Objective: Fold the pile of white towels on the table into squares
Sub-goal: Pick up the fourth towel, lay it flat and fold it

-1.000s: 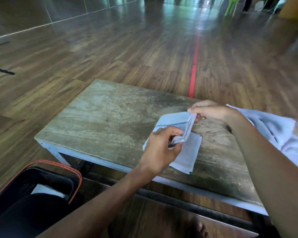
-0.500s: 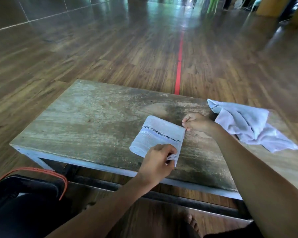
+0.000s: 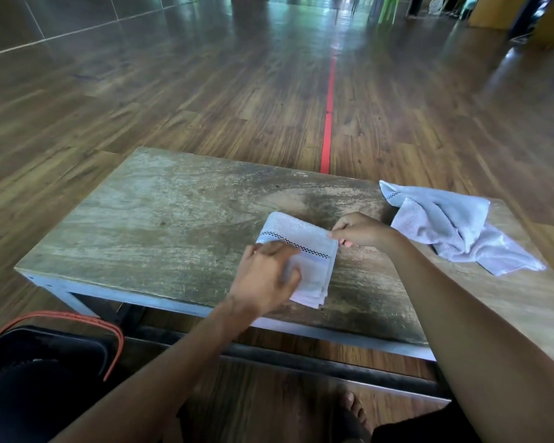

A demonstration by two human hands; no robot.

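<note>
A white towel (image 3: 304,251) with a black checked stripe lies folded into a small rectangle near the front middle of the worn wooden table (image 3: 160,219). My left hand (image 3: 264,276) lies flat on its near left part, slightly blurred. My right hand (image 3: 357,230) pinches the towel's far right corner between thumb and fingers. A loose crumpled pile of white towels (image 3: 454,225) sits on the right side of the table, just beyond my right forearm.
A black basket with an orange rim (image 3: 61,343) stands on the floor at my lower left, below the table's front edge. A red line (image 3: 328,116) runs across the wooden floor beyond the table. My bare foot (image 3: 354,407) shows under the table.
The towel went from half lifted in both hands to lying folded flat on the table. My left hand slid from the near edge onto its top. My right hand moved onto its far right corner.
</note>
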